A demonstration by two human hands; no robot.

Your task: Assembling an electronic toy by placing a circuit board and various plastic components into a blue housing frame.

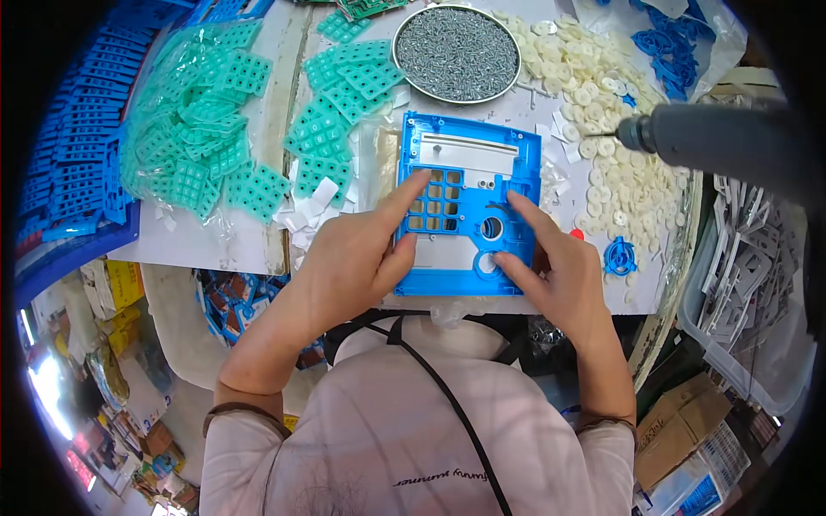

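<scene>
A blue plastic housing [469, 185] lies inner side up at the table's front edge. It has a grid of square key openings, round holes and a pale strip near its far edge. My left hand [353, 254] holds its left side, index fingertip on the key grid and thumb by the left rim. On the right side, my right hand [564, 267] grips the housing. Its thumb presses beside a blue ring [488, 263] in the lower right, and the index finger rests on the right edge. The other fingers of both hands are mostly hidden.
A round tray of screws [456, 53] stands beyond the housing. Teal rubber keypads [194, 129] pile up at left, beside stacked blue parts [77, 112]. Cream discs [602, 146] cover the right side, where an electric screwdriver [688, 133] reaches in. A bin [740, 301] holds pale parts.
</scene>
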